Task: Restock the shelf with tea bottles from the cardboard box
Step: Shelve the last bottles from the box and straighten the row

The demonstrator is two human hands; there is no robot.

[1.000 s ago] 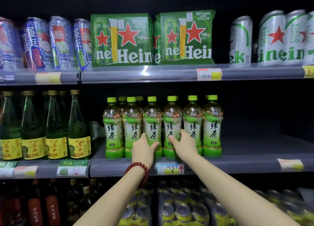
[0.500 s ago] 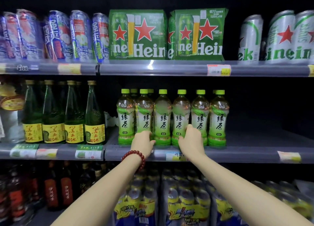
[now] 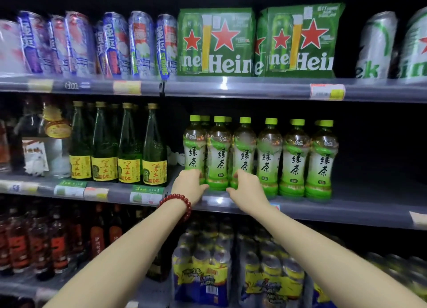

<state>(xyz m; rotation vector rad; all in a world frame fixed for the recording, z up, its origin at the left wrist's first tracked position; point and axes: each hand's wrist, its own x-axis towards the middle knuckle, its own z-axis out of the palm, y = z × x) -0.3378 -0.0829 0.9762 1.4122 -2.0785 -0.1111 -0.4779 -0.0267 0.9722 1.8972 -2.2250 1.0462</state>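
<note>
Six green tea bottles (image 3: 269, 157) were counted in the front row on the middle shelf (image 3: 346, 206), with at least three more green caps seen behind them; the back row was too hidden for a full count. Four dark green glass bottles (image 3: 117, 143) with yellow labels were lined up at the front just left of the tea, two green beer packs (image 3: 256, 39) were set on the shelf above, and shrink-wrapped can packs (image 3: 201, 275) were stacked on the shelf below. The cardboard box was not shown.

Compared with half a second before, both hands had been shifted leftward along the row. The left hand (image 3: 190, 185), with a red bead bracelet (image 3: 178, 203) at the wrist, was placed at the base of the first bottle from the left, its grip curled around that bottle. The right hand (image 3: 246, 187) was laid against the base of the third bottle, its grip apparently wrapped around it, though the fingers were largely hidden.
</note>
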